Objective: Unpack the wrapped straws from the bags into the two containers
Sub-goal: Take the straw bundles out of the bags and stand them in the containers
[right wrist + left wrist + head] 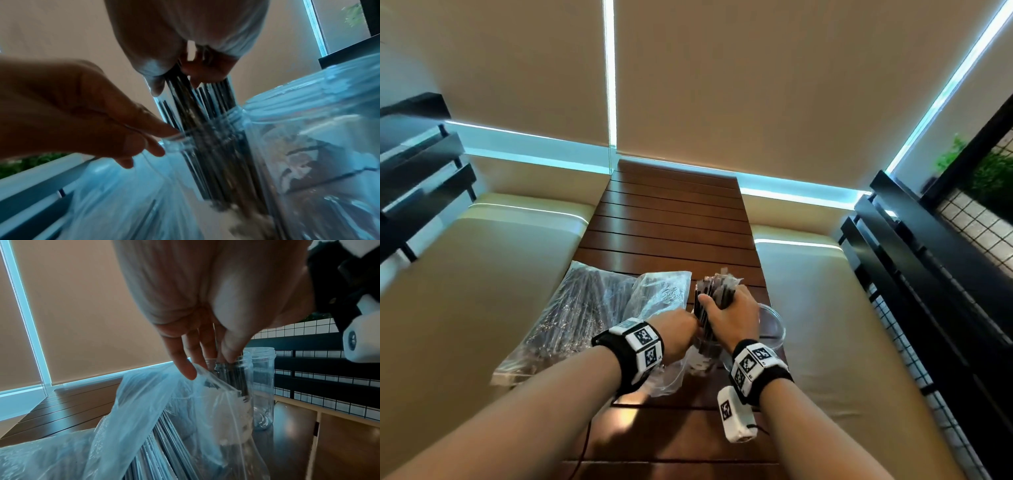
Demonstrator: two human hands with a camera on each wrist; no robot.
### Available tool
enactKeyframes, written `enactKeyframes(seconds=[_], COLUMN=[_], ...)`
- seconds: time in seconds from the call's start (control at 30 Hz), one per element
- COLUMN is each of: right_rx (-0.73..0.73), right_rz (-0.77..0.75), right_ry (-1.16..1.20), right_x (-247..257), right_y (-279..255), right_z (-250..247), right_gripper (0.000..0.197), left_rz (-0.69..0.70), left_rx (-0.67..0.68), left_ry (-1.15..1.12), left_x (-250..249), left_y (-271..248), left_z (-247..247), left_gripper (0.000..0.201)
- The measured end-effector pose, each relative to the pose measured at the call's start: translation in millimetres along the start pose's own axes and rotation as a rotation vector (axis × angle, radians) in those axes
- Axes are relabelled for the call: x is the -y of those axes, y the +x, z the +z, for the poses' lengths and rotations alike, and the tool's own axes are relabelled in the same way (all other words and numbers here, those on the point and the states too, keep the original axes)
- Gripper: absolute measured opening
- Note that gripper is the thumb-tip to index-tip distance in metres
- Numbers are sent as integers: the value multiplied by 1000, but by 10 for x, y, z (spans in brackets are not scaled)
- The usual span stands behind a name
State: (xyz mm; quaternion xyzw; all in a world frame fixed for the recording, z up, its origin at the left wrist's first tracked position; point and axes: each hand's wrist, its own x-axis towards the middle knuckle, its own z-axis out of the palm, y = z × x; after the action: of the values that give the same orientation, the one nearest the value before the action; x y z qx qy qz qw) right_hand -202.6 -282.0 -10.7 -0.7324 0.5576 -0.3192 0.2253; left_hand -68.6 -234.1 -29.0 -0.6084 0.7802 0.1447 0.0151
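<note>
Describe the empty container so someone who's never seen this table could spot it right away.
On the slatted wooden table, look just right of the right hand. The clear plastic jar there stands empty, beside a twin jar holding the bundle of wrapped straws.

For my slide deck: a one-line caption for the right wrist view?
Right hand lowers a bundle of wrapped straws into a clear container while the left hand touches its rim.
</note>
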Motion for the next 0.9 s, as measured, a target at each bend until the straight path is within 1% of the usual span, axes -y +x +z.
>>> enactKeyframes(seconds=[0.07, 0.13, 0.17, 0.23, 0.27, 0.3, 0.37, 0.43, 0.47, 0.5, 0.53, 0.6, 0.63, 0.7, 0.73, 0.77, 0.8, 0.83, 0.87, 0.9], right_rx=[-52, -160, -207, -249, -230, -182, 0, 206, 267, 281, 259, 163, 155, 256, 313, 331, 307, 239, 148, 71], right_rz=[-21, -65, -100, -183, -220, -255, -295, -265, -245, -234, -240, -297, -322, -337, -319, -300, -287, -305, -350, -405], right_ry=[-80, -95, -122, -240, -299, -351, -445, -513, -526, -521, -501, -463, -471, -509, -525, -519, -501, -483, -467, -444], right_x=[85, 170, 196, 230, 240, 232, 178, 72, 27, -4, -16, -18, -12, -6, -11, -25, -30, -13, 30, 95], right_y=[47, 125, 166, 233, 255, 271, 265, 222, 199, 183, 176, 194, 205, 201, 196, 194, 189, 181, 159, 133], right_z=[-51, -135, -168, -206, -208, -198, -151, -92, -76, -70, -70, -68, -66, -46, -32, -22, -22, -30, -41, -50], right_gripper=[49, 62, 66, 68, 66, 62, 54, 51, 51, 51, 51, 52, 51, 50, 50, 50, 49, 47, 41, 32], left_rz=[-1, 8, 10, 8, 5, 4, 14, 9, 2, -3, -6, -31, -56, -116, -152, -195, -237, -276, -315, -351], left_rx=[-18, -44, -44, -33, -35, -41, -60, -54, -45, -48, -68, -139, -178, -228, -206, -156, -98, -40, 5, 17], left_ry=[-7, -30, -40, -51, -63, -65, -54, -46, -50, -65, -86, -128, -125, -60, -14, 36, 80, 116, 141, 147], left_x=[10, 30, 34, 42, 44, 39, 21, 19, 16, 13, 12, 24, 50, 147, 204, 278, 348, 405, 458, 503], left_y=[13, 17, 14, 2, -3, -7, -13, -19, -31, -44, -68, -129, -164, -244, -288, -317, -354, -389, -414, -430], left_z=[-8, 3, 5, 4, -1, -11, -32, -45, -59, -77, -111, -205, -258, -345, -364, -349, -324, -285, -226, -172], left_gripper=[24, 22, 23, 25, 26, 26, 26, 23, 22, 22, 21, 21, 20, 24, 35, 49, 63, 72, 73, 66])
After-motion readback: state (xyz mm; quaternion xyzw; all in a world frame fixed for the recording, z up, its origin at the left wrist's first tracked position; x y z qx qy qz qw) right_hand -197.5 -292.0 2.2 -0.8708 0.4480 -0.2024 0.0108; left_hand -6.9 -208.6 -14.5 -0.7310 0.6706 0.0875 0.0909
